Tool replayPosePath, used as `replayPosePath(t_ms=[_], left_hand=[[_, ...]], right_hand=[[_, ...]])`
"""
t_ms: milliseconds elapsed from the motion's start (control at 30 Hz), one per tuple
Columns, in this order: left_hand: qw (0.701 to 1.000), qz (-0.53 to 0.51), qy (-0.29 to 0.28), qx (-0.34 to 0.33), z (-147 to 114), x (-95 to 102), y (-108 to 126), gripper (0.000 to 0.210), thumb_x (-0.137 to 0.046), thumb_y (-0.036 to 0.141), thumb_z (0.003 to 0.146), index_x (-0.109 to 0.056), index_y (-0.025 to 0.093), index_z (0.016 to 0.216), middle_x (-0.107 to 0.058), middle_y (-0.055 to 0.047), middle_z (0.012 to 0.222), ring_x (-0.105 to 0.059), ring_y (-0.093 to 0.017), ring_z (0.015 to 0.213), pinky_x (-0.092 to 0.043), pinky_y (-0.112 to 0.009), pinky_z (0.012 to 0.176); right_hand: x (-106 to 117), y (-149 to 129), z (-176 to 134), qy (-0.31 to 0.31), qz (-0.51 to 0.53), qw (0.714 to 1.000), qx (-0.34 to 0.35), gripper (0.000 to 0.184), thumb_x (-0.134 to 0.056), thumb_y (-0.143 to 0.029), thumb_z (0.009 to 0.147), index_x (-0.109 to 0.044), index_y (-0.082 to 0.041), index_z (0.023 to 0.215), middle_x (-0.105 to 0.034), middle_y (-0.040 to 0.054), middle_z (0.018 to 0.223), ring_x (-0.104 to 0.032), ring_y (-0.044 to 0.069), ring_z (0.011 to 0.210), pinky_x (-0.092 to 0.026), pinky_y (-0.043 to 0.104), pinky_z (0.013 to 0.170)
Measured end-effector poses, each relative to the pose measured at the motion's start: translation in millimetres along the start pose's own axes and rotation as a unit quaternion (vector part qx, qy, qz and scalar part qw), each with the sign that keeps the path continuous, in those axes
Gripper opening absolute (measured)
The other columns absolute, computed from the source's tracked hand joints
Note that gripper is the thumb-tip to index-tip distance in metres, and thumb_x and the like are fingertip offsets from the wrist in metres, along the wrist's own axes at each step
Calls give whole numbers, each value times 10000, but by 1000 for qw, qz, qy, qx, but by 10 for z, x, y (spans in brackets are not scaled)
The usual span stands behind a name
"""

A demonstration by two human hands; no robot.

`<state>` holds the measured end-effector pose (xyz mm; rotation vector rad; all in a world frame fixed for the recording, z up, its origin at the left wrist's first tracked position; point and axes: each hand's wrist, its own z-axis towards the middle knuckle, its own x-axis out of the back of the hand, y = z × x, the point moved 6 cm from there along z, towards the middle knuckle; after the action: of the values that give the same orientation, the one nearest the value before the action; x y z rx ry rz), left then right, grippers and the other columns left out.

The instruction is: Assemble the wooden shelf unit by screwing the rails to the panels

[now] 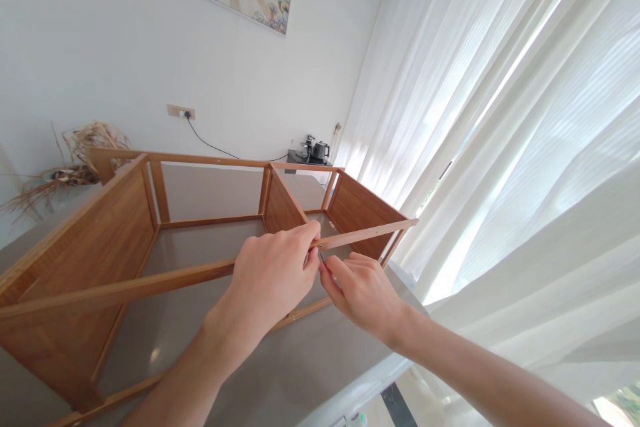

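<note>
A brown wooden shelf frame (185, 273) with solid panels lies on a grey table. My left hand (280, 267) is closed around its front rail (367, 235), close to where the middle panel (285, 203) meets it. Just to the right, my right hand (363, 290) pinches a thin metal rod (323, 258) between thumb and fingers. The rod's tip is at the underside of the rail, beside my left thumb; its exact kind is mostly hidden by my fingers. Small holes show along the rail's right part.
The grey tabletop (280, 380) extends beneath the frame. Dried plants (95, 143) stand at the back left. A black kettle (321, 150) sits on a small stand at the back. White curtains (500, 113) hang along the right, and a socket (181, 112) is on the wall.
</note>
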<state>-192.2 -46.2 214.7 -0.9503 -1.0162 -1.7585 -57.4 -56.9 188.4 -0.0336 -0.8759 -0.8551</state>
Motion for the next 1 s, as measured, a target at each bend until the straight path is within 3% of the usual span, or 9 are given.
replayPosePath(t_ms=[233,767,1000], left_hand=[[1000,9,0,3,-3,25,22,201,-457,291,936,-593,332,1078,-737,39,727,-702,-223,648,-214,-287,529],[1000,11,15,2,10,-6,-2,240,-470,296,927,-594,351,1125,-738,52,730,-707,-221,661,-215,-284,530],[1000,12,10,-1,3,-7,5,240,-467,299,937,-594,339,1137,-734,44,721,-713,-222,670,-226,-286,526]], right_hand=[[10,73,18,-25,5,1000,-15,391,-443,-207,1047,-442,-202,656,-386,-60,538,-186,118,511,-219,289,546],[47,84,73,-28,-37,998,46,378,-441,-152,1029,-446,-196,653,-404,-54,552,-229,116,515,-220,303,570],[80,33,110,-48,-135,981,132,300,-484,4,918,-487,-184,685,-441,-26,590,-327,128,530,-243,305,571]])
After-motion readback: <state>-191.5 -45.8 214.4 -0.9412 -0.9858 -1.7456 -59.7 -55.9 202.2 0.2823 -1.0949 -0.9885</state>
